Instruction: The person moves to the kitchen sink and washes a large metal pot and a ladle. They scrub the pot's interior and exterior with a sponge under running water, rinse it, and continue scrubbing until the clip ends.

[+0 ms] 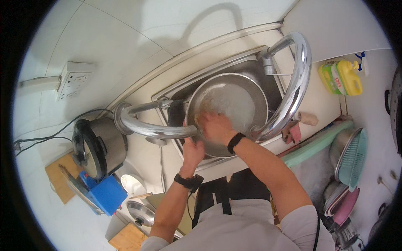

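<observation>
A wide round pan with a grey interior and pale rim sits tilted in a metal sink. Cloudy liquid lies in its bottom, with brownish residue near the left side. My left hand grips the pan at its near-left edge, partly behind a chrome tube. Inside the pan, my right hand is pressed low against the inner surface, fingers bent and blurred. Whether it holds anything is hidden. Both wrists wear black bands.
Thick curved chrome tubes arch over both sides of the sink. A ladle and an electric cooker stand left. A yellow detergent jug, pink cloth and teal basket are right.
</observation>
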`<state>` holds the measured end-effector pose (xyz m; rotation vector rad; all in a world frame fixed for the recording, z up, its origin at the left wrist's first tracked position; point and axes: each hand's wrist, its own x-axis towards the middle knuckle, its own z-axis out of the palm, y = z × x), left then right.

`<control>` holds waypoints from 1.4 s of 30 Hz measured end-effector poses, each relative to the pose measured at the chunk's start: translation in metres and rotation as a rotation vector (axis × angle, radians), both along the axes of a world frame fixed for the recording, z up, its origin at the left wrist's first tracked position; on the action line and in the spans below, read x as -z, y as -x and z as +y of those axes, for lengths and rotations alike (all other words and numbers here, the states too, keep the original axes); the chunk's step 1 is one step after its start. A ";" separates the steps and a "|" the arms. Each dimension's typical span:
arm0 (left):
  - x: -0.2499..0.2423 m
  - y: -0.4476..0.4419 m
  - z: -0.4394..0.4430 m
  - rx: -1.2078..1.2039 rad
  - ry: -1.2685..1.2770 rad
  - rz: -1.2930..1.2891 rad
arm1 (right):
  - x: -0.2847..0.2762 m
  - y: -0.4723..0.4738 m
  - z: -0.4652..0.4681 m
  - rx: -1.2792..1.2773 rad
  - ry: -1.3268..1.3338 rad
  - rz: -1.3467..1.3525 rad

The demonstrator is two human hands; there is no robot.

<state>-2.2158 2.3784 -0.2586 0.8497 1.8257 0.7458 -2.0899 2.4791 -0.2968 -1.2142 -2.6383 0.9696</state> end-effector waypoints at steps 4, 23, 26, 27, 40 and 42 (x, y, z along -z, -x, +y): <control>0.002 0.001 0.003 0.011 0.041 0.034 | -0.007 -0.015 -0.009 -0.180 0.095 -0.190; 0.005 -0.002 0.004 0.045 -0.120 0.062 | 0.008 -0.008 0.033 0.083 -0.086 -0.008; 0.011 0.004 0.003 0.067 -0.037 0.032 | 0.013 -0.007 0.017 0.006 -0.059 -0.027; 0.013 0.006 0.003 0.082 -0.012 0.056 | 0.013 -0.011 0.007 -0.066 0.032 -0.115; -0.003 -0.004 0.008 0.085 -0.077 0.105 | 0.014 -0.005 0.027 0.178 -0.030 0.122; -0.004 -0.004 0.009 0.079 -0.095 0.090 | 0.009 -0.010 0.011 0.024 0.077 -0.010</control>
